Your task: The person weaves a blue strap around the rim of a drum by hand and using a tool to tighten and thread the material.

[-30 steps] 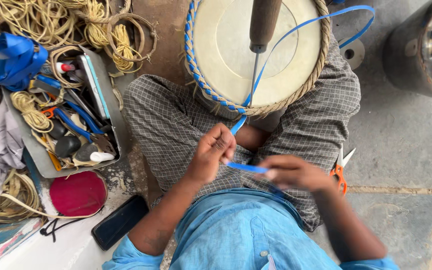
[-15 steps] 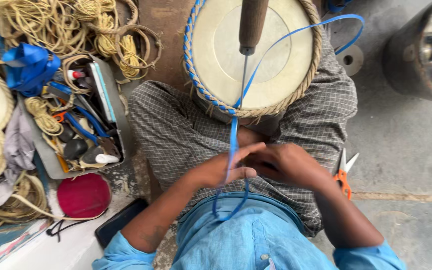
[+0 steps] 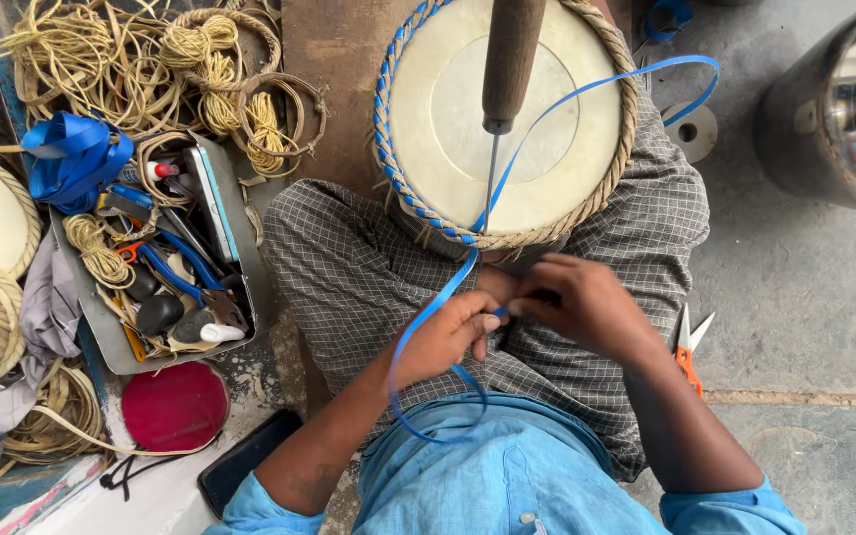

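Blue strap [image 3: 445, 294] pinched btwn left hand [image 3: 448, 337] and right hand [image 3: 577, 302], both clamped on it, over the lap below the drum [image 3: 448, 119]. Rim lacing looks approx half blue (left side only), rest still plain rope.

Soft, even daylight, bright overall; no hard shadows. Faint shade under hands [image 3: 527, 322] on checked cloth [image 3: 349, 267]. Strong glare and reflections on steel vessel [image 3: 839, 109], right of drum head [image 3: 502, 119]. Drum head pale, near washed out. Focus sharp at centre; slight wide-angle stretch at frame edges.
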